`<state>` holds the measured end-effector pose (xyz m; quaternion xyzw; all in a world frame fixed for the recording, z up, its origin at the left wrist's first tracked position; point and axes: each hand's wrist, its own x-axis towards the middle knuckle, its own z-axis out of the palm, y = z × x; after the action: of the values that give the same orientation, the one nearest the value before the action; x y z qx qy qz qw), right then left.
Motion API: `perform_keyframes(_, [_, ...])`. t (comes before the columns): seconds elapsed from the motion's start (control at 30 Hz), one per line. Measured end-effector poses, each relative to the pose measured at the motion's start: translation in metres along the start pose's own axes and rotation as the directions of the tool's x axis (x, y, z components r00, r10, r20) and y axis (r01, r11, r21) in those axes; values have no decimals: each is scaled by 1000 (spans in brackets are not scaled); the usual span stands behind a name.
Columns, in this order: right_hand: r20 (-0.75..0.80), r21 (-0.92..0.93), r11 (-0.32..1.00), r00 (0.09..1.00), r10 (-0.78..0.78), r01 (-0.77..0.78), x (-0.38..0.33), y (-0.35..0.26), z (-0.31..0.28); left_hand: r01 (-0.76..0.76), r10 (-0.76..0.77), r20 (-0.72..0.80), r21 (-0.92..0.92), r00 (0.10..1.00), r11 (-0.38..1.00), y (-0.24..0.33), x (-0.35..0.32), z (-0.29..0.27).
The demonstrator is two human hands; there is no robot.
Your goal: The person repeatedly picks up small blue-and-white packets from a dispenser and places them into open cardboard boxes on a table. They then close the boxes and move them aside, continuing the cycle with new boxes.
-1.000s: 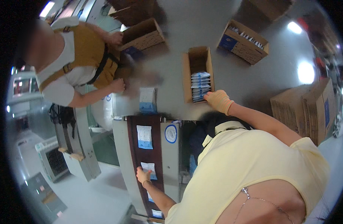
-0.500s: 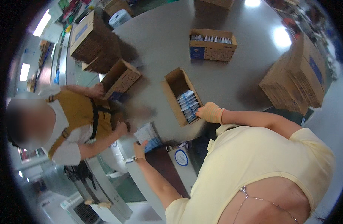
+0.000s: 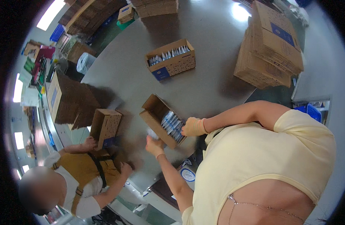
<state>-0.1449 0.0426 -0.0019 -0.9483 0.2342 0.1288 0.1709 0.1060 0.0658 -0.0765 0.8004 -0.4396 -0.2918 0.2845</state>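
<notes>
I can read no word or number anywhere: the white-and-blue flat pouches (image 3: pixel 171 124) just in front of me show nothing legible, and the dark blue rectangular label (image 3: pixel 162 73) on the farther open brown cardboard carton (image 3: pixel 182 63) is too small to make out. Another blue rectangular panel (image 3: pixel 282 34) lies on the tall stack of flattened brown cardboard cartons (image 3: pixel 268 52) to my right, and 1 round white sticker with a blue ring (image 3: pixel 188 174) sits on a grey panel (image 3: pixel 192 186), its inner marks unreadable.
</notes>
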Motion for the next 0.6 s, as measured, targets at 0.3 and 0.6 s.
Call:
perform_keyframes(0.3, [-80,27,999,996,-40,42,0,-2,-5,-83,271,23,-923,962,375,18,51,-52])
perform_keyframes(0.6, [-38,20,996,995,-90,91,-4,0,-15,-343,341,52,20,938,939,90,25,-10])
